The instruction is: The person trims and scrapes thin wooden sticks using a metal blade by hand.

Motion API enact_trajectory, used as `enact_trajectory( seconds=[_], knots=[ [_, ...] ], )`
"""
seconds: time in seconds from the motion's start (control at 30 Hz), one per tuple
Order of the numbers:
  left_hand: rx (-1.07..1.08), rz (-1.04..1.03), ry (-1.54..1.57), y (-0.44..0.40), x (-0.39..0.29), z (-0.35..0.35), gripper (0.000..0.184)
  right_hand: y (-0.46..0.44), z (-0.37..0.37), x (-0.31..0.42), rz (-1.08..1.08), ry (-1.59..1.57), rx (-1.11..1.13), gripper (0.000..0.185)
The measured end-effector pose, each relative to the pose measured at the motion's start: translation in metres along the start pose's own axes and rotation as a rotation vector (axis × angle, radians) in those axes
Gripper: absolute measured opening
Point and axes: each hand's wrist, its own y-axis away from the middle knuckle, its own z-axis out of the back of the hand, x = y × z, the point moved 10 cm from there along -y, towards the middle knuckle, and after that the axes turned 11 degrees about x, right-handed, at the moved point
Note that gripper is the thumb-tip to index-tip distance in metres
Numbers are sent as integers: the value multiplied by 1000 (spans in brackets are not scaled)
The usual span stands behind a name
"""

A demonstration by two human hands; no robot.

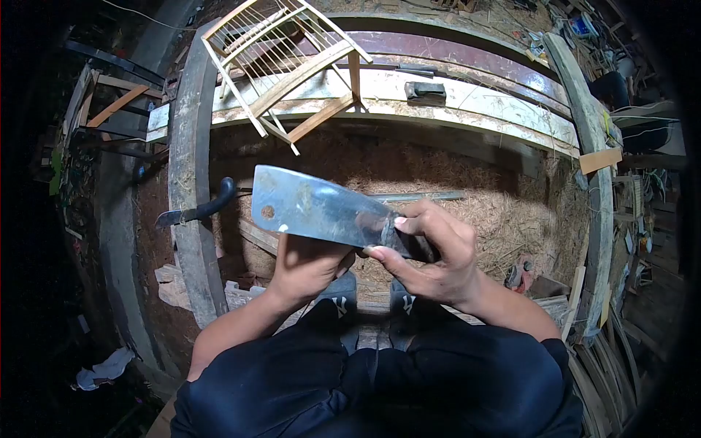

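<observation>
A meat cleaver (314,208) with a broad steel blade and a round hole near its far corner is held up before me, its blade pointing left. My right hand (442,252) grips its dark handle, with the thumb and forefinger pinching where blade meets handle. Behind and below the blade is my left hand (310,266), its fingers curled and partly covered by the steel. Whatever lies in those fingers is hidden. Left of the blade, a knife with a curved black handle (219,198) rests across a wooden beam (191,146).
Farther off, a slatted wooden frame with thin bars (292,55) leans on a white plank (482,98). A small dark block (426,93) sits on that plank. Shavings (504,212) cover the ground between the beams. A red and grey tool (520,274) lies at right, near stacked wood strips (602,379).
</observation>
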Motion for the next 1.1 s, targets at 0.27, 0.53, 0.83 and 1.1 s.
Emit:
enact_trajectory(
  seconds=[0.27, 0.53, 0.83, 1.1],
  knots=[
    [37, -13, 346, -1, -3, -3, 28, 1, -1, 2, 4, 13, 3, 32],
    [83, 30, 139, -2, -16, -5, 20, 1, 3, 1, -2, 24, -16, 33],
    [103, 76, 203, -2, -17, -8, 8, -1, -3, 5, 11, -9, 19, 32],
    [72, 12, -47, -3, -12, -7, 14, -1, -2, 6, 48, 11, -3, 31]
  ],
)
